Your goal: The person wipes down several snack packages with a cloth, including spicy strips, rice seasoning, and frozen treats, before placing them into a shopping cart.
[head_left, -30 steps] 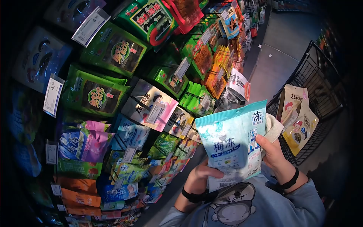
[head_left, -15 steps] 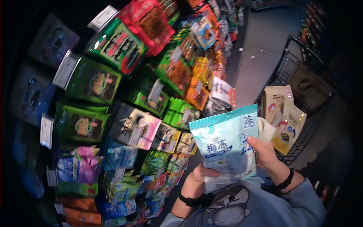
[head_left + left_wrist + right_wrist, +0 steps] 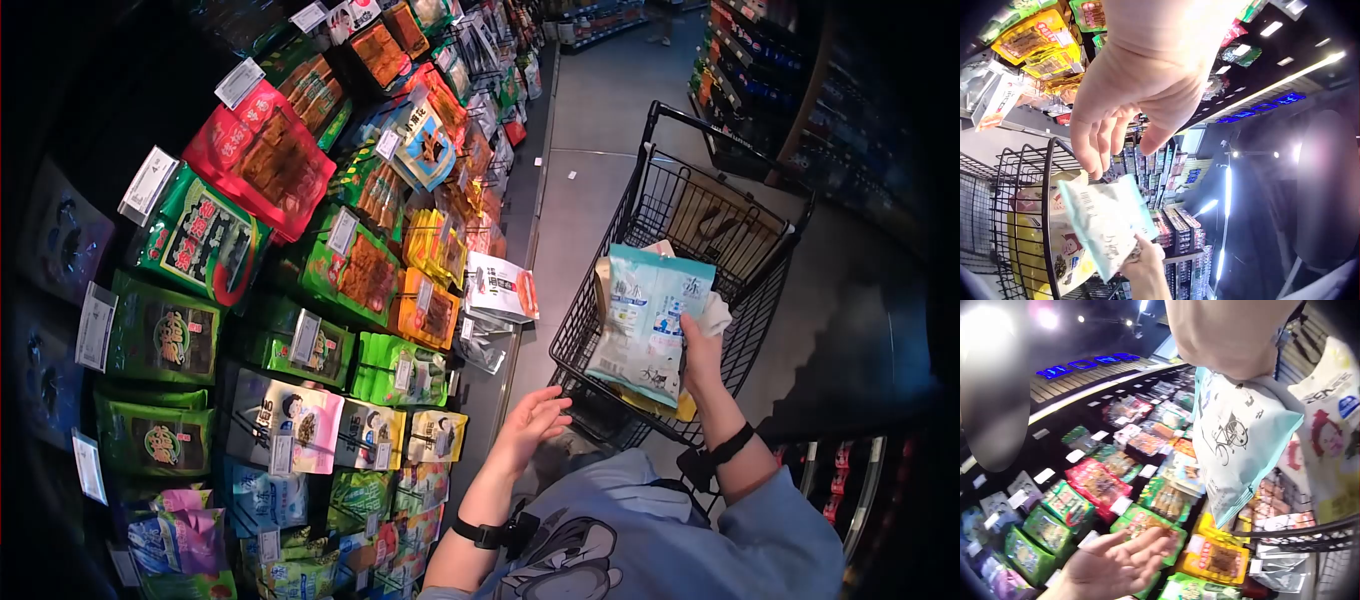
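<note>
My right hand (image 3: 702, 358) grips a light-blue snack bag (image 3: 640, 325) by its side edge, with a crumpled whitish thing against the palm. In the head view the bag hangs over the black wire cart (image 3: 575, 335). My left hand (image 3: 535, 428) is off the bag, held between the shelf and the cart with fingers loosely spread and nothing in them. In the right wrist view the bag (image 3: 1238, 434) shows its bicycle print below my right hand (image 3: 1235, 337); my left hand (image 3: 1116, 565) is palm up. The left wrist view shows the left hand (image 3: 1141, 94) empty above the bag (image 3: 1107, 219).
Racks of packaged snacks with price tags fill the left side, including a red packet (image 3: 262, 160) and green packets (image 3: 165, 330). Cream and yellow bags (image 3: 1029, 244) lie in the cart. A grey floor aisle (image 3: 600, 110) runs ahead, with more shelves at the far right.
The left hand has let go of the bag and moved away from it. The right hand has carried the bag over the cart. The head view has turned, bringing more of the cart into sight.
</note>
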The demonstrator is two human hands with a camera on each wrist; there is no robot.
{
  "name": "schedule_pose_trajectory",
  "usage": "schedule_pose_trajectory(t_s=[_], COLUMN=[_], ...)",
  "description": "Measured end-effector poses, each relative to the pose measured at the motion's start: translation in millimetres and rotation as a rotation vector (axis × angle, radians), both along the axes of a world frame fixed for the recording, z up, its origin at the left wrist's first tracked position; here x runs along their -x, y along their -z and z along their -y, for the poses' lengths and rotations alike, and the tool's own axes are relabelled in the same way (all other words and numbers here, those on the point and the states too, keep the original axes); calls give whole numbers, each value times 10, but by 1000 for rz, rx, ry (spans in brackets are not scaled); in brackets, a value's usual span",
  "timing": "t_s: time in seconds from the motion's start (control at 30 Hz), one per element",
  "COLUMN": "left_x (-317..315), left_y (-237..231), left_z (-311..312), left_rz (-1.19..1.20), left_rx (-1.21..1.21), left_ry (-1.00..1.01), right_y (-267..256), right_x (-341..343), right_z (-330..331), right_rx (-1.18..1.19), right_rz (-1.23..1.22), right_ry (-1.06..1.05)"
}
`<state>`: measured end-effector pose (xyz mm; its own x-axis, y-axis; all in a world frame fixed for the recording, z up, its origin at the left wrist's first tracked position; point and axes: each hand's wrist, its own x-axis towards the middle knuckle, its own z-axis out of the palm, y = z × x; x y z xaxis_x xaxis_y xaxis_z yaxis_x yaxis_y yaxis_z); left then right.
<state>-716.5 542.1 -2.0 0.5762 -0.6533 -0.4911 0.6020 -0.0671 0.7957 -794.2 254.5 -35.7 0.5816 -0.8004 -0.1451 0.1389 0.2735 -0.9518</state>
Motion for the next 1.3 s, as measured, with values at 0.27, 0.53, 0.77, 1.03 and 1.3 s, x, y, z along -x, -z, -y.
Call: schedule_pose_trajectory(t_s=[0.27, 0.53, 0.77, 1.03, 1.3], left_x=[-8, 240, 786, 1639, 2311], left_y=[118, 95, 204, 410, 554], left_z=[-462, -1400, -2214, -3067, -3982], left_rz=[-31, 11, 8, -12, 96], left_rx=[-67, -77, -101, -102, -259], left_ry=[-142, -510, -811, -1179, -1613], right_y=[76, -457, -401, -596, -468], right_x=[-40, -657, -994, -930, -771], right_z=[207, -454, -2089, -3413, -4690], right_rx=[744, 562, 559, 426, 682], right_rz=[-400, 91, 74, 70, -30], right_ry=[121, -281, -1027, -1590, -1878])
